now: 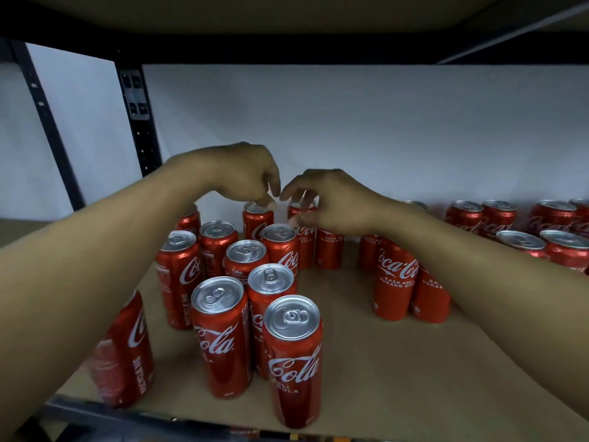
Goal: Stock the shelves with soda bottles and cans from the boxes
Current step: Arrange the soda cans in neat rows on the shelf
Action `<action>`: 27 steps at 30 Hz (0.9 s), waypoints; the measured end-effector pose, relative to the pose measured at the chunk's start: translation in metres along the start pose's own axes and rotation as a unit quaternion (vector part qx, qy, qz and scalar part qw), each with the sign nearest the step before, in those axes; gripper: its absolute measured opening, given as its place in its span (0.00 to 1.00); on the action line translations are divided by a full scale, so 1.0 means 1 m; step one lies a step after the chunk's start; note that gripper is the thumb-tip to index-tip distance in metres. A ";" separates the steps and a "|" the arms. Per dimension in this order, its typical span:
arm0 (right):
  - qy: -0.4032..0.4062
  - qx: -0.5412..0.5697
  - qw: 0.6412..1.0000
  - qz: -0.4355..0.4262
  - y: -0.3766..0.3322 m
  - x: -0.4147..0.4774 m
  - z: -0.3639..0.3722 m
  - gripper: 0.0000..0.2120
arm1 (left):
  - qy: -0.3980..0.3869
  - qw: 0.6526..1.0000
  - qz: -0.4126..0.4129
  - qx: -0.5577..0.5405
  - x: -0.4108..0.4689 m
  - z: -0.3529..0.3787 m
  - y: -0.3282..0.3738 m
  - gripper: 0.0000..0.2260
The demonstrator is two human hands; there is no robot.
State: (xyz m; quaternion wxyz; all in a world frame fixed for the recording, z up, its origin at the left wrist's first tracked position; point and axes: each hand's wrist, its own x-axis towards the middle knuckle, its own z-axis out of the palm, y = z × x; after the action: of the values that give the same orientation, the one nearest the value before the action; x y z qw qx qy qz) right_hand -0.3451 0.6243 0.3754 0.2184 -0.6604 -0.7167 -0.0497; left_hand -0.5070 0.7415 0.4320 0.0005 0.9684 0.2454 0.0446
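Fingers first: the left hand (pixel 245 177) has its fingers (pixel 269 194) bunched and pointing down right over the top of a back can (pixel 256 223). There's something pale at the tips, and honestly I can't tell if they're pinching anything. The right hand (pixel 328 199) has thumb and fingers curled round the top rim of the neighbouring can (pixel 304 242), so that one's gripped. The two hands nearly touch, way at the back of the brown shelf (pixel 382 362) that everything stands on. Behind it is a plain white wall (pixel 350 122), overhead is the underside of an upper shelf (pixel 287 14), and a black slotted post (pixel 137 116) runs up at back left. As for the soda, a bunch of red Coca-Cola cans (pixel 220 330) stands upright left of centre, packed close, silver tops up. A back row of cans (pixel 465 215) sits along the right. Two paired cans (pixel 395 279) stand side by side, touching, under the right forearm. One front can (pixel 294 362) stands nearest the shelf edge, and a blurry can (pixel 124 352) sits partly hidden under the left forearm.
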 end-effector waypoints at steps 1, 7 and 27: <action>-0.033 0.022 0.999 0.007 -0.005 -0.001 0.001 0.19 | -0.018 1.000 -0.008 0.005 -0.005 -0.004 -0.001 0.11; -0.127 0.089 0.987 0.040 -0.014 -0.001 -0.003 0.16 | -0.128 0.989 -0.028 -0.069 -0.046 -0.001 -0.010 0.12; -0.160 0.032 0.983 0.080 -0.003 -0.036 -0.013 0.30 | -0.089 0.993 -0.018 -0.081 -0.074 0.020 0.001 0.16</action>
State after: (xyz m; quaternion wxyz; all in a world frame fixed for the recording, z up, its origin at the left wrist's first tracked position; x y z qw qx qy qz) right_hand -0.3438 0.5857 0.3743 0.1254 -0.7077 -0.6884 0.0977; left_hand -0.5695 0.7059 0.4056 0.1016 0.9607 0.2574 -0.0219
